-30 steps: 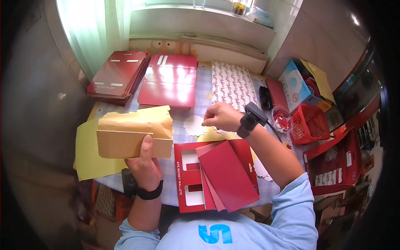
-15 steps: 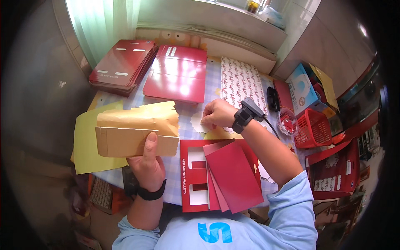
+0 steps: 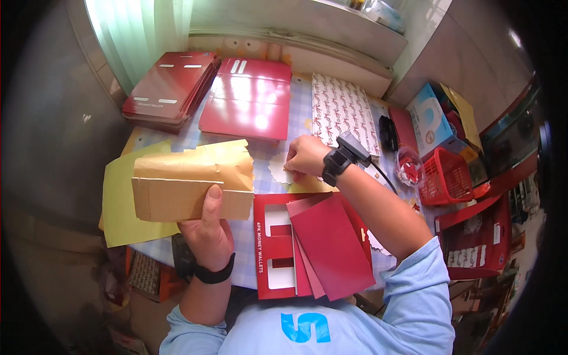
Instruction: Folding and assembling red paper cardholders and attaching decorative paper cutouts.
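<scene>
In my left hand (image 3: 211,234) is a flat brown cardboard piece (image 3: 165,201) with torn-edged yellowish paper (image 3: 195,167) along its upper side. My thumb presses on its front and the other fingers are hidden behind. My right hand (image 3: 307,157) has its fingers pinched together over a white scalloped paper piece (image 3: 276,170) on the table. What lies between those fingertips, if anything, is hidden. Nearer my body is a red card folder (image 3: 272,284) with white cut-out windows, and plain red cards (image 3: 334,248) fan out on top of it.
At the back stand piles of red folders (image 3: 171,89) and flat red cards (image 3: 251,100), beside a patterned white stack (image 3: 343,109). A yellow sheet (image 3: 124,201) lies left. To the right are a clear tub (image 3: 409,165), a red basket (image 3: 445,177) and a blue-white box (image 3: 435,121).
Both hands keep almost the same place and hold. The right hand has shifted very slightly left and up, and the view has moved a little.
</scene>
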{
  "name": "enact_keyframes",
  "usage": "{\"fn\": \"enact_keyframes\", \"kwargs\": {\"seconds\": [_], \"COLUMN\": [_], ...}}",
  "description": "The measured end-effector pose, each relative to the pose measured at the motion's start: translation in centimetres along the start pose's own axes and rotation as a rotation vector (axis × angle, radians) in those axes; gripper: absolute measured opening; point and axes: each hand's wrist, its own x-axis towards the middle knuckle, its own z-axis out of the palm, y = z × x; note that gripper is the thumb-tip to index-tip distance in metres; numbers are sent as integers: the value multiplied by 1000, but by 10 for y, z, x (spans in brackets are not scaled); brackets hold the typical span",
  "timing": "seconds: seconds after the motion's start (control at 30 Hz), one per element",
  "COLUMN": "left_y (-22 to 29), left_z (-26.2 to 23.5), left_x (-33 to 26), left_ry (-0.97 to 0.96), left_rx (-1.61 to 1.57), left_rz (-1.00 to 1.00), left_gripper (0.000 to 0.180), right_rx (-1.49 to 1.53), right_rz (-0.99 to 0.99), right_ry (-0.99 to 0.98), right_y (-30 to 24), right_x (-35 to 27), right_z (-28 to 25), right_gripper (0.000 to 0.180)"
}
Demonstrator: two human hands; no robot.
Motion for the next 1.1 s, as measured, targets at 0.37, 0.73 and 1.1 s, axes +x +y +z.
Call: {"fn": "enact_keyframes", "kwargs": {"seconds": [0.37, 0.73, 1.1], "left_y": [-1, 7, 3], "left_z": [7, 43, 48], "left_x": [-4, -35, -53], "left_ry": [-56, -229, -233], "left_rx": [-46, 36, 75], "left_rz": [-110, -118, -119], "left_gripper": [38, 26, 23], "right_rx": [165, -47, 30], "right_rz": [-187, -885, -783], "right_ry": [267, 650, 730], "right_y": [14, -42, -33], "right_x": [-37, -155, -164], "right_z": [-18, 5, 22], "right_gripper": [26, 16, 13]}}
